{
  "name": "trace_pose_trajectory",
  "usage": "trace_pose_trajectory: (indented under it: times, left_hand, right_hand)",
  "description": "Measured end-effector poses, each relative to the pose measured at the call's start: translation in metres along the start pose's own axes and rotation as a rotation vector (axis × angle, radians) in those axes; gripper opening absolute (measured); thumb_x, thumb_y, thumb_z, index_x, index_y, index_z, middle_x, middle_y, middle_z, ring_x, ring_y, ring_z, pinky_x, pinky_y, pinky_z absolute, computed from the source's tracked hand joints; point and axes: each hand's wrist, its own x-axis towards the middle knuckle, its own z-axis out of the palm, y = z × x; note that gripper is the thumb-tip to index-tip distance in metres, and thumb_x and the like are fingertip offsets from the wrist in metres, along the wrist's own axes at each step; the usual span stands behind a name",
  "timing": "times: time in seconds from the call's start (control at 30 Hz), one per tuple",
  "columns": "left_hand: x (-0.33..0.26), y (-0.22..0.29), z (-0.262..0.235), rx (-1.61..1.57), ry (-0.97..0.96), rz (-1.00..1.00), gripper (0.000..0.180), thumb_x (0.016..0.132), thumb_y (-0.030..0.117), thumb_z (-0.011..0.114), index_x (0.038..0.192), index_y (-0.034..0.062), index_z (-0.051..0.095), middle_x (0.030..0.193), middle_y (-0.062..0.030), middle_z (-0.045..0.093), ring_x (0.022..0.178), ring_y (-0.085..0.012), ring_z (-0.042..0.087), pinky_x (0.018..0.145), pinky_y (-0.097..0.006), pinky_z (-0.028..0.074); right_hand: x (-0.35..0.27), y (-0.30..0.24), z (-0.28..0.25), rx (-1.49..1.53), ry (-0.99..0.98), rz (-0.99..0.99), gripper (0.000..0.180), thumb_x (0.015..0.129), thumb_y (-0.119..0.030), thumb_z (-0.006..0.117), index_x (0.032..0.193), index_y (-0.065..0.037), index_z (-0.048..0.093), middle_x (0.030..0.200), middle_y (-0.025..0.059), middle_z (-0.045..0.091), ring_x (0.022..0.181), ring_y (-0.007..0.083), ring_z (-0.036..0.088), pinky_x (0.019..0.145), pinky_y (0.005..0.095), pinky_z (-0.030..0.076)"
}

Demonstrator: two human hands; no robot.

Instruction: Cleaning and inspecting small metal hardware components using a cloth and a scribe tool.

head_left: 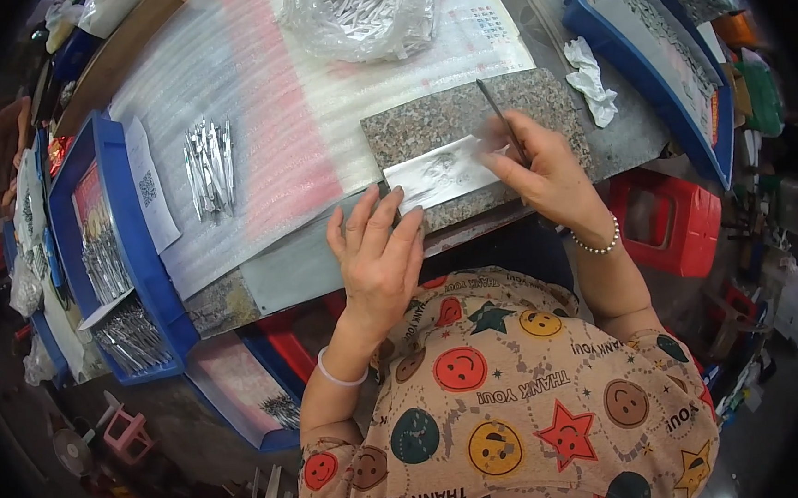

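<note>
Head view: left hand lies flat, fingers spread and pressing the near end of a pale sheet that rests on a speckled granite slab at the bench edge. Right hand pinches a thin dark rod, its lower end over the sheet. Loose metal pieces lie well apart to the left.

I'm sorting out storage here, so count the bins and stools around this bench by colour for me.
Blue trays: 2, one at the bench's left end and one at its right end
Red plastic stools: 1, under the right end
Pink stools: 1, on the floor lower left
Total: 4
</note>
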Motion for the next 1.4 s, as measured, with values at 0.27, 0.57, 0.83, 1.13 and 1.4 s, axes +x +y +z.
trace_pose_trajectory:
  times: [0.27,0.57,0.83,1.13,1.4]
  left_hand:
    - [0.002,-0.005,0.000,-0.019,0.004,0.006,0.025,0.078,0.005,0.068,0.102,0.0072,0.068,0.117,-0.0109,0.063,0.117,-0.0314,0.053,0.103,-0.049,0.031]
    - [-0.005,-0.001,0.000,-0.025,0.021,-0.011,0.026,0.078,0.003,0.068,0.103,0.0070,0.068,0.117,-0.0105,0.063,0.117,-0.0306,0.054,0.103,-0.048,0.030]
    - [-0.006,0.000,0.000,0.024,-0.002,0.008,0.029,0.078,0.004,0.068,0.107,0.0073,0.066,0.119,-0.0098,0.062,0.118,-0.0299,0.053,0.104,-0.050,0.029]
    - [-0.005,-0.005,0.002,-0.017,-0.001,0.028,0.026,0.076,0.009,0.070,0.102,0.0061,0.066,0.118,-0.0097,0.061,0.118,-0.0291,0.051,0.103,-0.054,0.026]
    - [-0.006,-0.007,0.001,-0.040,0.000,0.020,0.027,0.076,0.009,0.070,0.102,0.0054,0.065,0.118,-0.0120,0.060,0.118,-0.0293,0.051,0.102,-0.054,0.028]
  right_hand:
    - [0.001,0.006,0.006,0.210,0.027,0.046,0.026,0.090,-0.010,0.061,0.112,0.002,0.055,0.093,0.0045,0.059,0.072,0.0068,0.052,0.062,0.0217,0.041]
    - [0.002,-0.006,0.007,0.214,0.025,0.061,0.027,0.090,-0.012,0.062,0.110,0.005,0.057,0.097,0.0091,0.062,0.087,0.0127,0.059,0.076,0.0257,0.049]
    - [0.015,-0.017,0.021,0.224,-0.097,-0.005,0.028,0.089,-0.015,0.064,0.109,0.004,0.057,0.091,0.0084,0.063,0.079,0.0107,0.057,0.067,0.0257,0.048]
    - [0.037,-0.011,0.032,0.353,-0.067,0.130,0.028,0.091,-0.015,0.055,0.112,0.003,0.053,0.087,0.0075,0.069,0.053,0.0024,0.049,0.041,0.0185,0.039]
    - [0.034,-0.013,0.023,0.479,-0.048,0.150,0.027,0.092,-0.013,0.056,0.113,0.004,0.053,0.090,0.0108,0.068,0.050,0.0025,0.047,0.041,0.0174,0.039]
